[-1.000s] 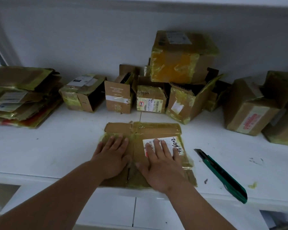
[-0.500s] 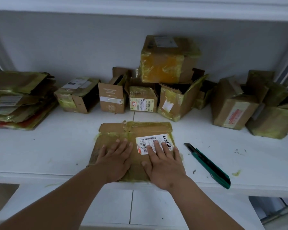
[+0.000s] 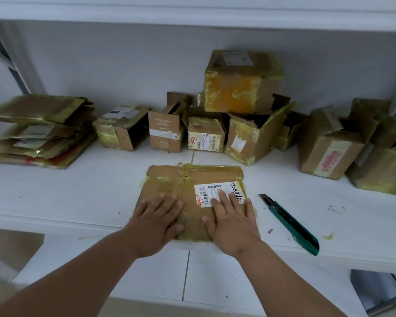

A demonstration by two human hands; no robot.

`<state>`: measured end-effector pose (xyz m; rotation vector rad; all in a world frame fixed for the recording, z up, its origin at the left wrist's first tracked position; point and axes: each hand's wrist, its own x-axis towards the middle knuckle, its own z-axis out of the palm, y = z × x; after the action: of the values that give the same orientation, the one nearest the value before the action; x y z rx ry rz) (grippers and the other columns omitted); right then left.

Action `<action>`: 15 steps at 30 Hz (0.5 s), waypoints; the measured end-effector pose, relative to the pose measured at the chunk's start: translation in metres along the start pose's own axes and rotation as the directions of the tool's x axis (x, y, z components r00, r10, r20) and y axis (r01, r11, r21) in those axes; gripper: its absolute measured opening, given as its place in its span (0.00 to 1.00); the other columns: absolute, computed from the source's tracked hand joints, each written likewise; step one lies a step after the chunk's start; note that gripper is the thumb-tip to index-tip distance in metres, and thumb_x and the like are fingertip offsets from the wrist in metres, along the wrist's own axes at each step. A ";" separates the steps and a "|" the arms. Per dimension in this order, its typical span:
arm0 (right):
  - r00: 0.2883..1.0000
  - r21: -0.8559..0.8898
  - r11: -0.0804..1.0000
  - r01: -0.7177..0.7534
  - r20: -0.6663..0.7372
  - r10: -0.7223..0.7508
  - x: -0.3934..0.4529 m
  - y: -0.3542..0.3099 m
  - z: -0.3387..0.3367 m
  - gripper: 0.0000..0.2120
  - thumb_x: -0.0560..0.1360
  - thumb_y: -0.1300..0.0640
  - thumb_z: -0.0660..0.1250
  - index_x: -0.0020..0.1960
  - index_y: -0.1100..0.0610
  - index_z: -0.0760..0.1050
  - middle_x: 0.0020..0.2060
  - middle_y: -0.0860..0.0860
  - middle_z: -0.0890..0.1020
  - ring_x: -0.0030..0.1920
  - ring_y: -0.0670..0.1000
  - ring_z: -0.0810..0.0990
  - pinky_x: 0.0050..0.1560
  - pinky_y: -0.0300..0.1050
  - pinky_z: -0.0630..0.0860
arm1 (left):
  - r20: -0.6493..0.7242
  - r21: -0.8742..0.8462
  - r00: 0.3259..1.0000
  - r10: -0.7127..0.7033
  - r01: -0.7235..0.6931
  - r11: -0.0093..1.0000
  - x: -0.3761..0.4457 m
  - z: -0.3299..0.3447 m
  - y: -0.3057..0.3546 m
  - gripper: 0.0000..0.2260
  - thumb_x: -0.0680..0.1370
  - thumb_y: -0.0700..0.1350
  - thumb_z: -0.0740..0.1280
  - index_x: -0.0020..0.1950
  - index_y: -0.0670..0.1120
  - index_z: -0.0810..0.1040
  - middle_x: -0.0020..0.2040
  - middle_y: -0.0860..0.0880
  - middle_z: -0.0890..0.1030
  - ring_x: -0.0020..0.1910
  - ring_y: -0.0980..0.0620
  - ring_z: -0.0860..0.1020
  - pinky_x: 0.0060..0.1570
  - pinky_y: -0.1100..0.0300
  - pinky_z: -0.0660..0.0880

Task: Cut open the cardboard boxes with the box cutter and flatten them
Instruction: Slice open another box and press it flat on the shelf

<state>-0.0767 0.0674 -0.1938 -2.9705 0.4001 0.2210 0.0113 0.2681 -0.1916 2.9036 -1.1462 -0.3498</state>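
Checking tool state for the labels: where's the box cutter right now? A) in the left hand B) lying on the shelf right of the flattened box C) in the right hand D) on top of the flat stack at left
B: the box cutter lies on the white shelf to the right of the flattened box, while the left hand and right hand both press flat on that box.

- White shelf board (image 3: pixel 73 197) under the hands, scuffed, with dark specks and yellowish scraps (image 3: pixel 329 236) to the right of them
- Thin seam (image 3: pixel 193 155) in the board, running away from the hands toward the back
- Plain pale wall (image 3: pixel 114 65) well beyond the hands, evenly and softly lit
- White upper shelf edge (image 3: pixel 192 12) above, spanning the whole width
- Grey metal upright (image 3: pixel 12 67) far left of the hands
- White lower panels (image 3: pixel 146 277) below the hands, split by a vertical joint
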 end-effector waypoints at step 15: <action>1.000 0.225 0.974 -0.017 0.002 0.017 -0.024 0.019 -0.011 0.29 0.80 0.39 0.55 0.79 0.43 0.55 0.81 0.47 0.47 0.80 0.52 0.41 0.77 0.58 0.39 | 0.043 0.004 0.998 0.050 -0.050 0.999 -0.022 -0.008 0.004 0.36 0.79 0.62 0.60 0.80 0.56 0.44 0.80 0.57 0.42 0.79 0.53 0.39 0.77 0.50 0.44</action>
<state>-0.1030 0.0535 -0.1812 -2.7452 0.4198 0.1655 -0.0058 0.2792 -0.1787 2.8792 -1.2249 -0.4114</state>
